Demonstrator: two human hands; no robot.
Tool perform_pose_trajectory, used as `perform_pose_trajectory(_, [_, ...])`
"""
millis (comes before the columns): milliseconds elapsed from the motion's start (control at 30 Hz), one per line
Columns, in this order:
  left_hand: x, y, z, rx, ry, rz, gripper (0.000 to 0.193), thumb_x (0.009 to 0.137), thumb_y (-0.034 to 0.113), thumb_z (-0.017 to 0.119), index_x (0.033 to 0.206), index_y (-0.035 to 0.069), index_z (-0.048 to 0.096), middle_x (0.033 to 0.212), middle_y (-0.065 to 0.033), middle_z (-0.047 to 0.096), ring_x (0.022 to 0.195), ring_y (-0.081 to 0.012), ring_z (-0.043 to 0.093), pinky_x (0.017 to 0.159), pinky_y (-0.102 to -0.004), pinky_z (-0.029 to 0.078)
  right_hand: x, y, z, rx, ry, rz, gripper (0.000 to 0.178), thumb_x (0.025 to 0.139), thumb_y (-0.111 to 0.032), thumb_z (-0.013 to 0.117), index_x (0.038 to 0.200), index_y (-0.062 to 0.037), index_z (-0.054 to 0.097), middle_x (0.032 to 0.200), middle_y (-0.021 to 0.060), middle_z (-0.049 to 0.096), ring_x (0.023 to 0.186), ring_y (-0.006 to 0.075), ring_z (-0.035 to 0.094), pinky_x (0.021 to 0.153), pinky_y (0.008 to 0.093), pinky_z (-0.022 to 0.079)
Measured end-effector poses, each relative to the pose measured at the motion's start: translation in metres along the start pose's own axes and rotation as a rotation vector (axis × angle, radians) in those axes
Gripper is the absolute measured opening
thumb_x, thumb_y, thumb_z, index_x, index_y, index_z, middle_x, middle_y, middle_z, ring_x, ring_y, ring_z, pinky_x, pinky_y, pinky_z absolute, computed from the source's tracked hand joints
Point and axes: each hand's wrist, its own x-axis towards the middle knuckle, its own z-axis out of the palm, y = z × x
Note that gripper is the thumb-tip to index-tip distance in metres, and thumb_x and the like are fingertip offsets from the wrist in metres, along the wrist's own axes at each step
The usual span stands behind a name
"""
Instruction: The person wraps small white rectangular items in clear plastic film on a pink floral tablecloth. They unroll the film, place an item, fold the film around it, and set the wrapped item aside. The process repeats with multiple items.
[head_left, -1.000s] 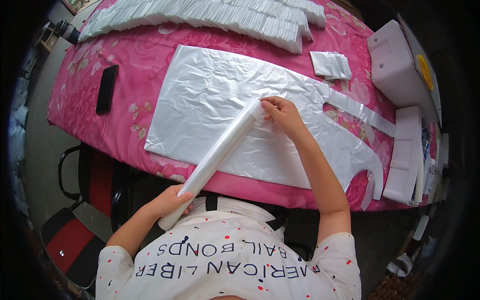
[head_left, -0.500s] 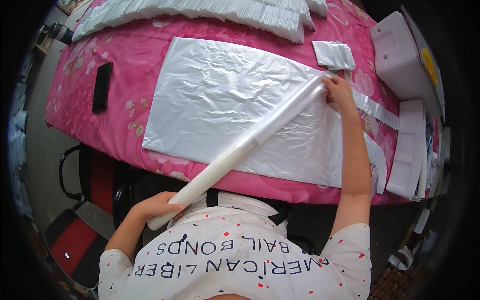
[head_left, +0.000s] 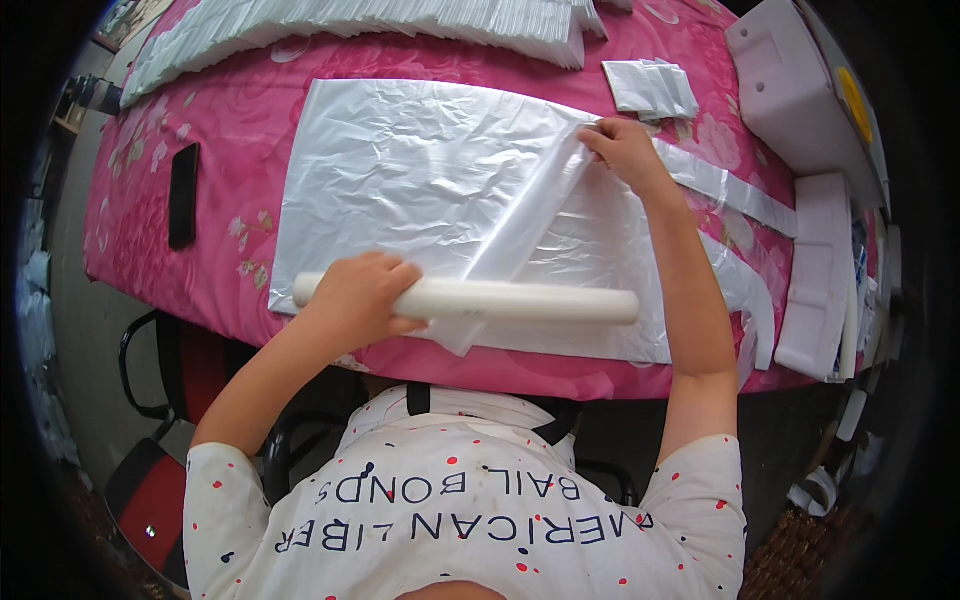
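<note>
At far left, grey floor (head_left: pixel 75 270) is seen beside red-and-black seats (head_left: pixel 155 500), parked against a table draped in pink floral cloth (head_left: pixel 130 230). A black phone (head_left: pixel 183 196) is laid on the cloth, and along the table's far side white packets (head_left: pixel 350 20) are ranked in a long, dense row. A crinkled silvery sheet (head_left: pixel 380 150) is spread flat across the middle. Above its near part a white tube (head_left: pixel 530 300), set crosswise, is gripped toward its left end by the left hand (head_left: pixel 362 300), the fingers curled over it; whether the tube touches the sheet cannot be told. From beside the tube, clear film (head_left: pixel 530 215) is stretched slantwise to the right hand (head_left: pixel 625 150), where its far end is pinched between thumb and fingers. Farther right, a small pile (head_left: pixel 650 88) of flat packets is set down, straps (head_left: pixel 740 190) are trailed from the sheet, and the table's end is lined with white foam boxes (head_left: pixel 785 80).
</note>
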Motion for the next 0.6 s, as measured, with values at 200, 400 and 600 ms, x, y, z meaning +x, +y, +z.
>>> perform_pose_trajectory(200, [0.017,0.009,0.051,0.113,0.236,0.546,0.060,0.077,0.042,0.061,0.119,0.000,0.050,0.120,-0.0153,0.051,0.112,-0.0294,0.048,0.096,-0.0420,0.038,0.014,-0.008,0.012,0.001,-0.094,-0.014,0.022,0.082,-0.020,0.063,0.083,0.0014,0.064,0.067,0.0012,0.058,0.061,0.0085,0.050,0.057,0.0246,0.041])
perform_pose_trajectory(400, [0.009,0.020,0.080,0.118,-0.023,0.548,0.080,0.081,0.054,0.046,0.130,-0.008,0.036,0.140,-0.0209,0.031,0.133,-0.0309,0.027,0.109,-0.0434,0.019,0.020,-0.006,0.006,0.000,-0.097,0.035,0.032,0.082,-0.027,0.063,0.097,0.0011,0.062,0.078,0.0060,0.061,0.065,0.0120,0.055,0.061,0.0268,0.045])
perform_pose_trajectory(600, [0.000,0.031,0.096,0.139,0.020,0.464,0.084,0.080,0.058,0.043,0.131,-0.007,0.035,0.141,-0.0214,0.029,0.134,-0.0321,0.025,0.109,-0.0465,0.015,-0.057,-0.034,0.035,-0.199,0.141,-0.272,0.050,0.082,-0.036,0.062,0.117,-0.0014,0.054,0.111,0.0182,0.057,0.097,0.0280,0.056,0.085,0.0374,0.043])
